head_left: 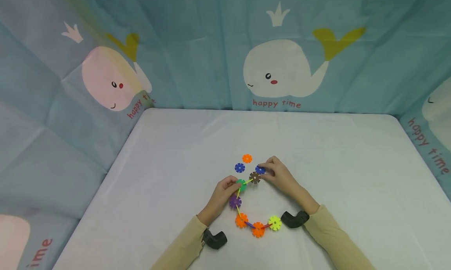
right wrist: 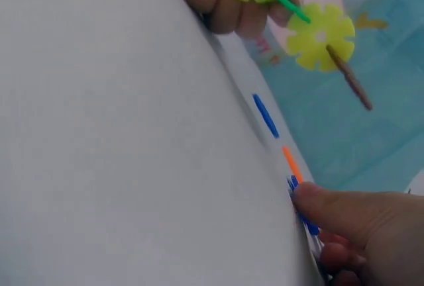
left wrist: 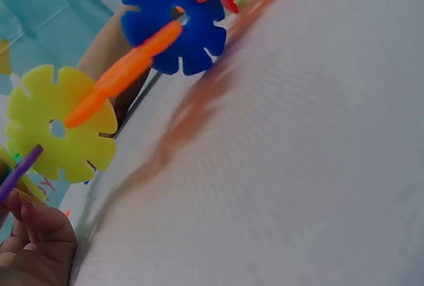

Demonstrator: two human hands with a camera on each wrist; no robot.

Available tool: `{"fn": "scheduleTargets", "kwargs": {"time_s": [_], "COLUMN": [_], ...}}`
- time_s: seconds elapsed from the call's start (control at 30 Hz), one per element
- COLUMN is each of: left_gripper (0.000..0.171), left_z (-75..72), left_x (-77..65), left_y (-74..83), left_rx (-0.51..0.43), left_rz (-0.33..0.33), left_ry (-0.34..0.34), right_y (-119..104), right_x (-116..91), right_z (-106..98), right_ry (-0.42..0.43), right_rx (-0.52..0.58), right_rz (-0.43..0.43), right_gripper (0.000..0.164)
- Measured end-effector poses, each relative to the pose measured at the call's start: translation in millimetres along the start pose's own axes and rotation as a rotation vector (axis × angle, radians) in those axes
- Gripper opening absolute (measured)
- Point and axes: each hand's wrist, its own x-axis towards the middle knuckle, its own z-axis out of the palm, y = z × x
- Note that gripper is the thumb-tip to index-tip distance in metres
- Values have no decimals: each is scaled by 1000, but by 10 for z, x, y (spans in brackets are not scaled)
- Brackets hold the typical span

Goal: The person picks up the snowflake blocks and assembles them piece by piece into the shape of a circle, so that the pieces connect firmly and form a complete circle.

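Note:
A chain of slotted plastic discs curves over the table in the head view, its pieces joined edge to edge. My left hand (head_left: 224,189) pinches the chain near its green disc (head_left: 241,184). At the upper end sits a brown disc (head_left: 255,177), and below the hand hangs a purple disc (head_left: 235,202). Orange discs (head_left: 241,220) follow, then a yellow disc (head_left: 275,223) at the other end. My right hand (head_left: 280,174) pinches a loose blue disc (right wrist: 306,216) at the tabletop, just beside the brown disc. Some linking discs show only edge-on.
Another blue disc (head_left: 239,168) and an orange disc (head_left: 247,158) lie separately on the white table (head_left: 169,152), beyond the hands. Black curved wrist devices (head_left: 215,239) sit at both sleeves. A blue whale-print curtain (head_left: 197,66) surrounds the table's back and sides.

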Motion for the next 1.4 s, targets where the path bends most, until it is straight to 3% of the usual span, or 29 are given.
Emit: {"fn": "scheduleTargets", "kwargs": {"time_s": [0.13,0.37,0.57,0.7,0.8,0.9,1.03,1.2,1.4], "left_gripper": [14,14,12,9,8,7,7,8,11], "left_z": [0,10,1,27,51,65,70,61,40], "left_x": [18,25,5,-11,-18,-18,-19,-23,-32], "left_y": [-39,4,28,50,75,86,92,92,91], "left_rx": [16,55,72,105,145,175,215,242,239], "left_rz": [54,35,38,55,70,77,86,90,76], "left_ry": [-16,-43,-33,-29,-25,-24,-32,-41,-72], "right_y": [-8,-38,-25,-24,-60,-133,-251,-303,-327], "right_x": [-1,-50,-66,-100,-134,-161,-171,-162,-167], "right_z": [-35,-139,-178,-187,-188,-196,-228,-229,-150], "right_ry": [-13,-110,-105,-61,-79,-106,-100,-75,-64], "right_rx": [49,172,236,413,571,658,669,642,681], "right_rz": [18,83,99,113,112,117,160,175,119], "right_gripper": [20,36,13,11,9,11,16,7,4]}}
